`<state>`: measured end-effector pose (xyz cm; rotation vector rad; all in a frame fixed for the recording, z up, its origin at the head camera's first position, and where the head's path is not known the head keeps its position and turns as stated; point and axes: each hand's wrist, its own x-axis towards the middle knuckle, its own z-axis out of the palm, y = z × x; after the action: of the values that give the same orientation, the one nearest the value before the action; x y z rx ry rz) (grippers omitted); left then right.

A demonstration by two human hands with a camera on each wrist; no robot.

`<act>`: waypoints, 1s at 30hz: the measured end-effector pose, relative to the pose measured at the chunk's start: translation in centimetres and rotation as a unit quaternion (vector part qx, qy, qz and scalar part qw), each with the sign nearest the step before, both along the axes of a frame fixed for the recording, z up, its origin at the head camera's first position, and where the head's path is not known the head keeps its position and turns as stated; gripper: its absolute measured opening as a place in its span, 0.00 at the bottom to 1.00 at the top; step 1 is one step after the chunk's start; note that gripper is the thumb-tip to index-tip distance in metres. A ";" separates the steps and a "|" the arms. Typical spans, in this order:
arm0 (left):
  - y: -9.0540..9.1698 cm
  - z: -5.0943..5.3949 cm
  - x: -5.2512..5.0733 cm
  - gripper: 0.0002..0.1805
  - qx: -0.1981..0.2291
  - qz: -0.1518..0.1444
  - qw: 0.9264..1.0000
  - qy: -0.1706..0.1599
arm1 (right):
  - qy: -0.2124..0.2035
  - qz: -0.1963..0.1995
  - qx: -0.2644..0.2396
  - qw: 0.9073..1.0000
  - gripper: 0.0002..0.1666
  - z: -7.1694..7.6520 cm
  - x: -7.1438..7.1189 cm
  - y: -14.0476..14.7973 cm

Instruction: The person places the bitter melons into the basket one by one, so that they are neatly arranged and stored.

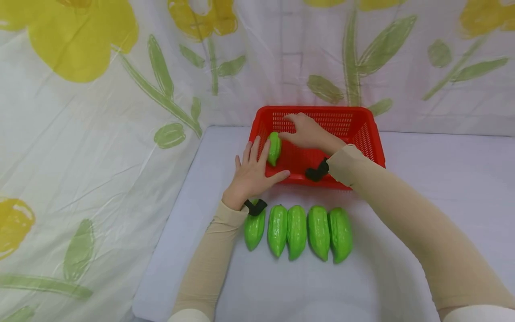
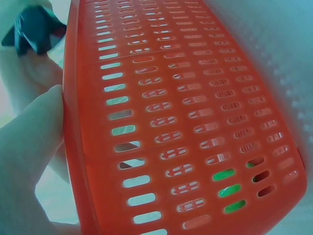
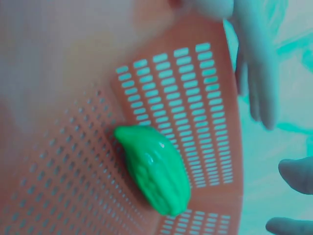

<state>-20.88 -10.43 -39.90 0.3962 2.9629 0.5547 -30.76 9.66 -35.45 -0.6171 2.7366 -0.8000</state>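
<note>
A green, ridged fruit like a bitter melon [image 1: 274, 150] lies inside the red basket [image 1: 376, 147], against its left end; the right wrist view shows its bumpy skin [image 3: 155, 169]. My left hand [image 1: 251, 176] is spread over the basket's front left corner, fingers straight, and its thumb [image 2: 34, 127] lies near the rim in the left wrist view. Above the basket's inside, my right hand [image 1: 307, 132] has its fingers apart, holding nothing, close to the fruit. Several matching green fruits [image 1: 297, 232] lie in a row in front of the basket, the leftmost partly under my left wrist.
The basket stands on a white table [image 1: 434, 188] at the back, close to a white curtain [image 1: 257, 67] with yellow flowers. More of that curtain hangs along the left side. Black bands [image 1: 318, 171] are on both wrists.
</note>
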 end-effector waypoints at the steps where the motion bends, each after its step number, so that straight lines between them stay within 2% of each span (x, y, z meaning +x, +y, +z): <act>1: 0.0 0.0 0.0 0.59 0.001 0.000 1.000 0.001 | 0.007 0.004 0.000 1.000 0.42 0.1 0.5 0.2; 11: 0.2 -0.2 0.0 0.59 0.004 -0.002 1.000 0.000 | 0.052 0.006 -0.048 0.997 0.39 1.2 5.6 3.6; 15: 0.3 -0.2 0.0 0.59 0.005 -0.004 1.000 -0.004 | 0.075 -0.004 -0.076 0.994 0.37 1.5 8.4 5.5; 19: 0.3 -0.1 -0.1 0.59 0.006 -0.007 1.000 -0.004 | 0.081 -0.027 -0.091 0.992 0.36 1.6 10.8 7.4; 30: -0.3 -0.1 0.0 0.59 0.009 -0.004 1.000 -0.007 | 0.090 -0.046 -0.100 0.990 0.35 2.3 14.7 9.4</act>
<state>-20.93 -10.72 -40.04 0.4034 2.9434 0.5799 -16.09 19.09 -33.19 -0.6340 2.8882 -1.1004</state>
